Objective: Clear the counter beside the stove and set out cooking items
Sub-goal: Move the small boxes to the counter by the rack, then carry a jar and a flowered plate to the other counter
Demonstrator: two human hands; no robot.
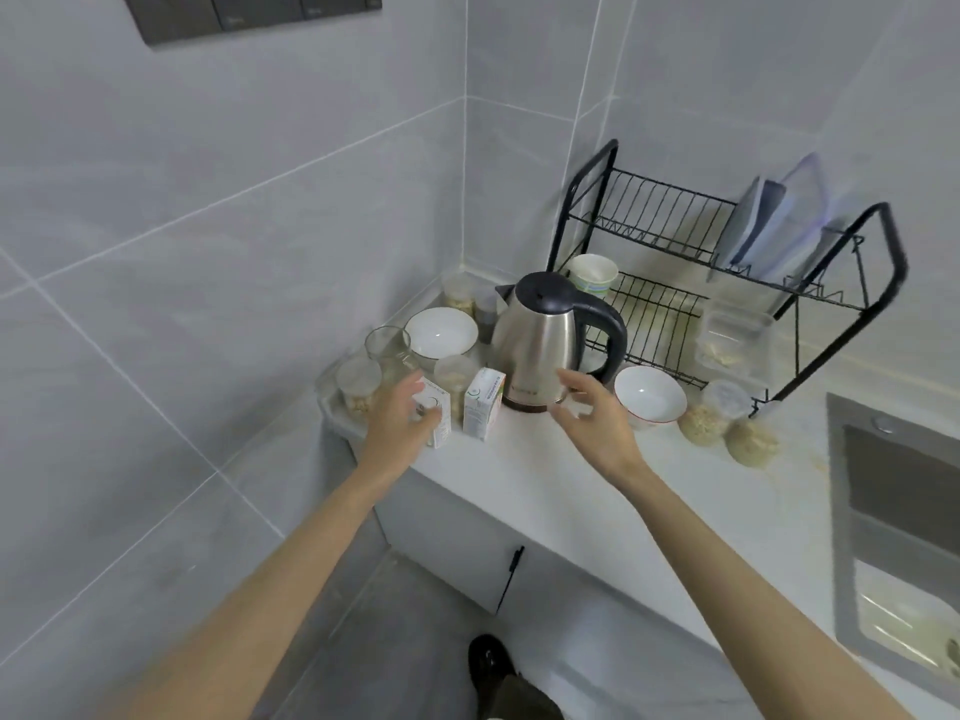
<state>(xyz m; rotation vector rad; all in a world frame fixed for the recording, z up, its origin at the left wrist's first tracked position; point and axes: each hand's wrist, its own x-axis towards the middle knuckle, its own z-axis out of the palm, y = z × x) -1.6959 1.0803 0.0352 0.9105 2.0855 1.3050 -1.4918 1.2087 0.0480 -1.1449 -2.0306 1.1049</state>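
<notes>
Clearing starts: left hand [397, 420] at the left carton [441, 407], grip unclear in the blur; right hand [597, 418], spread and empty, should next close round the kettle [540, 340].

The corner is formed by pale grey tiled walls [234, 200]. A white cabinet [457, 543] with a black handle [511, 576] is set beneath the white tabletop [597, 511]; the floor [395, 646] is tiled grey.

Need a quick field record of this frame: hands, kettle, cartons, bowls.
left hand: at the left carton, grip unclear
right hand: open, fingers spread, beside kettle base
kettle: upright on counter, in front of dish rack
right carton: upright, between left carton and kettle
left bowl: behind the cartons
right bowl: right of kettle
</notes>
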